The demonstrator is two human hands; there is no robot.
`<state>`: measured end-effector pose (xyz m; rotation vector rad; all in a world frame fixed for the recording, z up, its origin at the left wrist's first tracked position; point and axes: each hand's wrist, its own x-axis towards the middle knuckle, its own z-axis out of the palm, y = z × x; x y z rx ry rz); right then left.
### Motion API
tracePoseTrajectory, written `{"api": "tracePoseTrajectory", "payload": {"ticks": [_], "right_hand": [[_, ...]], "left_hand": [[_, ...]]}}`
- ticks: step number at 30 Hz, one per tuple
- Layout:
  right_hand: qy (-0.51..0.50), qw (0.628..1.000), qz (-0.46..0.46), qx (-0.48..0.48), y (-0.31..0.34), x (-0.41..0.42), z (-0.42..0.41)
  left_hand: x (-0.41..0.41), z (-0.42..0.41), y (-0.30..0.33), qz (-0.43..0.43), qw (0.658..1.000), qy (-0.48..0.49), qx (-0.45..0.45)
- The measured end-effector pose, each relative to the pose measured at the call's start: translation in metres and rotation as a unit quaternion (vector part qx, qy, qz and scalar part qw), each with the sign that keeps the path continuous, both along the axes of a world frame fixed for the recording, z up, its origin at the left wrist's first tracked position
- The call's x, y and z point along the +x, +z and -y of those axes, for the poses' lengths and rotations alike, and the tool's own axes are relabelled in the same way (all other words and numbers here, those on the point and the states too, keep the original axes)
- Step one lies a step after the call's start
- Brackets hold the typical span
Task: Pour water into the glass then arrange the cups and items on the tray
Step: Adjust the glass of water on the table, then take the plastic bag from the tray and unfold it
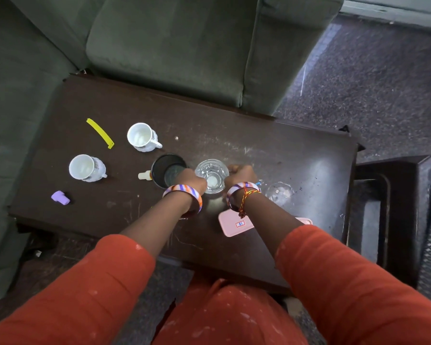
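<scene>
Landmark: clear glass (211, 176), mid counter (296, 158). Far left of it: purple piece (60, 197), two white cups (87, 168) (142, 137), yellow strip (100, 132). Just left: black cup (168, 170). Left hand (190, 181) and right hand (241, 174) flank the glass, touching it; fingers hidden, grip unclear. Right of it: second clear glass (279, 191). Pink case (237, 226) near, red-framed label reading "19" or "61", partly under the arm.

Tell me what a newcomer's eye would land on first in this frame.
First, the two hands, left hand and right hand, closing on either side of the clear glass at the middle of the dark table, with striped bangles on both wrists. Next, two white cups stand at the left. A yellow strip lies beyond them, and a black container sits just left of the glass.
</scene>
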<state>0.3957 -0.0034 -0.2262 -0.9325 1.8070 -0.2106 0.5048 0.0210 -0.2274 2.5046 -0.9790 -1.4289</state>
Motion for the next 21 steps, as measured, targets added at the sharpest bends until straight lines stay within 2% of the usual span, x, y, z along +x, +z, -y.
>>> {"api": "tracePoseTrajectory", "payload": {"ticks": [4, 9, 12, 16, 18, 21], "right_hand": [[-0.001, 0.999, -0.03, -0.03, 0.016, -0.022, 0.008], [-0.039, 0.994, -0.046, -0.096, 0.049, -0.082, 0.006], [-0.103, 0.984, -0.067, -0.133, 0.069, -0.138, -0.005], [-0.227, 0.951, -0.132, -0.165, 0.093, -0.219, -0.022], [-0.289, 0.923, -0.165, -0.194, 0.102, -0.258, -0.03], [-0.382, 0.88, -0.166, -0.228, 0.106, -0.306, -0.037]], "left_hand": [[-0.017, 0.007, 0.031, 0.041, 0.994, -0.101, -0.028], [-0.073, 0.031, 0.066, -0.001, 0.968, -0.231, -0.097], [-0.129, 0.047, 0.081, -0.028, 0.94, -0.316, -0.123], [-0.221, 0.056, 0.099, -0.059, 0.89, -0.423, -0.159], [-0.269, 0.056, 0.107, -0.08, 0.859, -0.471, -0.181], [-0.335, 0.054, 0.115, -0.119, 0.818, -0.526, -0.198]]}}
